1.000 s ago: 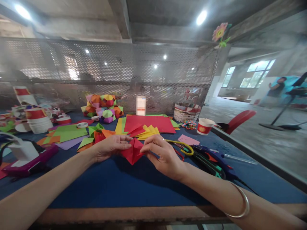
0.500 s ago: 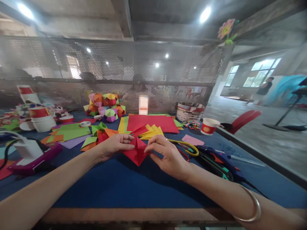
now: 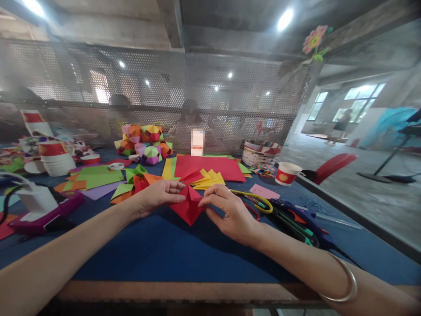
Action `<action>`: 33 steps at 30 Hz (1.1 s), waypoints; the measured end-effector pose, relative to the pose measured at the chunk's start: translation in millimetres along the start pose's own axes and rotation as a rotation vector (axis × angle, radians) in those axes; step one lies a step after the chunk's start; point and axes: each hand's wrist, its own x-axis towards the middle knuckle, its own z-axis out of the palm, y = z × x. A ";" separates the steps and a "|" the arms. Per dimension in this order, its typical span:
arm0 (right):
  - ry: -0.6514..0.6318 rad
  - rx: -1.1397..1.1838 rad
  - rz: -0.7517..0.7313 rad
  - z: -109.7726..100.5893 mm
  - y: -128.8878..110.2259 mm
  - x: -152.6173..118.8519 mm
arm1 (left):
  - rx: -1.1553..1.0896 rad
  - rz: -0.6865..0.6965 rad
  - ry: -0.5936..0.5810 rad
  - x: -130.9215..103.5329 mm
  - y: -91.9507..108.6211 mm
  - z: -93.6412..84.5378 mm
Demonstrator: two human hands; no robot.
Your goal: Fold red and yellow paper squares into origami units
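The fingers [image 3: 174,193] of the left hand [image 3: 154,197] pinch the left upper edge of a folded red paper piece [image 3: 187,210], while the fingers [image 3: 210,202] of the right hand [image 3: 230,215] close narrowly on its right corner, so both hands hold the same sheet. The paper sits low over the blue felt-covered tabletop [image 3: 158,250], its pointed lower tip near or touching the cloth; which of the two cannot be told. Just beyond it lie a fan of yellow folded paper pieces [image 3: 208,179] and a large flat red paper sheet [image 3: 210,167]. To the right, near the right hand, lie yellow-handled scissors [image 3: 256,202] and a dark blue glue gun [image 3: 292,217]. In my judgement the main risk is a crooked crease: the two pinches grip only edges, so if one hand pulls harder the layers could slide out of line. A thin flap pulled too tightly could also tear at the fold. The scissors lie close enough that a wide sweep of the right wrist could knock them.
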 end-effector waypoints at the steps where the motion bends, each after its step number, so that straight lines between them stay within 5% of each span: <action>1: 0.000 0.000 0.000 0.0 -0.2 0.2 | -0.002 0.005 0.007 -0.1 -0.1 -0.2; 9: 0.009 0.004 0.055 -0.7 -3.1 2.1 | -0.019 0.009 -0.006 -1.2 0.7 1.1; 19: 0.040 0.361 0.648 9.2 3.6 -0.2 | -0.078 0.086 -0.002 -0.6 1.2 3.9; 28: -0.149 0.697 0.709 10.0 -3.8 5.0 | -0.030 0.148 -0.032 -7.6 1.8 17.4; 33: -0.155 0.662 0.754 10.1 -2.8 5.6 | 0.019 0.180 -0.105 -11.4 3.1 21.3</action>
